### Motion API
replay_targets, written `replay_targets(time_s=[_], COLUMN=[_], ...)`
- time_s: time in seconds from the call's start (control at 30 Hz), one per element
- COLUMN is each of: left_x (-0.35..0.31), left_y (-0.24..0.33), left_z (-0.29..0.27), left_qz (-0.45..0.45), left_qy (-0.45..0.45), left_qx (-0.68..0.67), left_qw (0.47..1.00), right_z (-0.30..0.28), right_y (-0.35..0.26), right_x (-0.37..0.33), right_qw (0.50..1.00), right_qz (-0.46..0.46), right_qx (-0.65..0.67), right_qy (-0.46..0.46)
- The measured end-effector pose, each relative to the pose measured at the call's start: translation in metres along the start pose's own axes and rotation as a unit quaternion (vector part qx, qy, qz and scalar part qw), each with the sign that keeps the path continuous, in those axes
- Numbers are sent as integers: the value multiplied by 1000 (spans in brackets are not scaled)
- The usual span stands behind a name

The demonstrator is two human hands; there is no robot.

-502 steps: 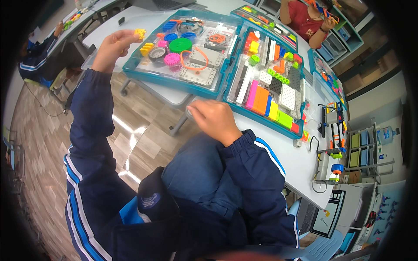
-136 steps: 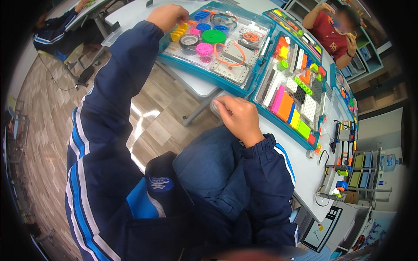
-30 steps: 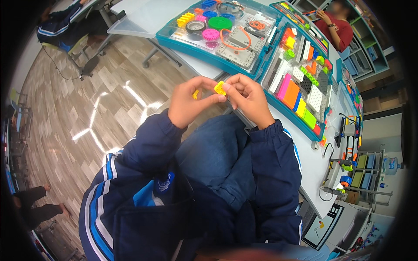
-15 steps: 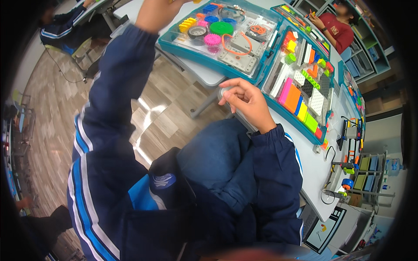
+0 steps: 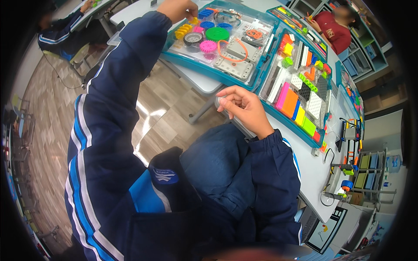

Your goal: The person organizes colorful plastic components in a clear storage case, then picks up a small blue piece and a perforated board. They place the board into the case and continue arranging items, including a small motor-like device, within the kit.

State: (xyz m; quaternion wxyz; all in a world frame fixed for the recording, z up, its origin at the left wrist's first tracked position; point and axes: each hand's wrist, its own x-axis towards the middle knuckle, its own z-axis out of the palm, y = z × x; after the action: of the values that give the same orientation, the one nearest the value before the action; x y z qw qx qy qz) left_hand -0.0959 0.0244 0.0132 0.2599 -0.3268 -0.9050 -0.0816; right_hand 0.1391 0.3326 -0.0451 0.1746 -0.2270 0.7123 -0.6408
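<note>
Left hand (image 5: 176, 8), fingers pinched on a yellow piece (image 5: 193, 20), reaches the far corner of the teal parts tray (image 5: 204, 71). Right hand (image 5: 244, 108) waits at the table edge (image 5: 305, 174), fingers loosely curled, seemingly empty; picking appears under way, assembly not evident

Two trays side by side on a table, one hand at each.

The left hand (image 5: 176, 8) reaches to the far left corner of the left tray (image 5: 183, 58), touching a small block (image 5: 193, 20); gears (image 5: 208, 45) and a wheel (image 5: 192, 38) lie in the tray just nearer than it, plates (image 5: 237, 67) further right. The right hand (image 5: 244, 106) sits at the table (image 5: 313, 174) edge, well apart from the left hand, with the right tray (image 5: 285, 119) just beyond it, packed with bricks (image 5: 289, 102). Right of that hand, cables (image 5: 328, 156) lie on the table. Behind both trays a third tray (image 5: 300, 30) lies before another person (image 5: 333, 32).
</note>
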Motion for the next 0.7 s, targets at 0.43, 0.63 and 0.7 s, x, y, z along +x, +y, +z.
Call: replay_targets(time_s=[0.43,0.63,0.7], left_x=[-17,-18,-20], left_y=[-1,8,15], left_z=[17,5,1], left_qz=[-60,-59,-70], left_qy=[-45,-70,-67], left_qx=[25,20,30], left_qw=[997,996,995], right_z=[1,1,2], right_y=[0,0,0], right_x=[-1,-1,-1], right_qw=[1000,1000,1000], right_qz=[1,4,9], right_qx=[-9,-13,-14], right_qy=[7,8,9])
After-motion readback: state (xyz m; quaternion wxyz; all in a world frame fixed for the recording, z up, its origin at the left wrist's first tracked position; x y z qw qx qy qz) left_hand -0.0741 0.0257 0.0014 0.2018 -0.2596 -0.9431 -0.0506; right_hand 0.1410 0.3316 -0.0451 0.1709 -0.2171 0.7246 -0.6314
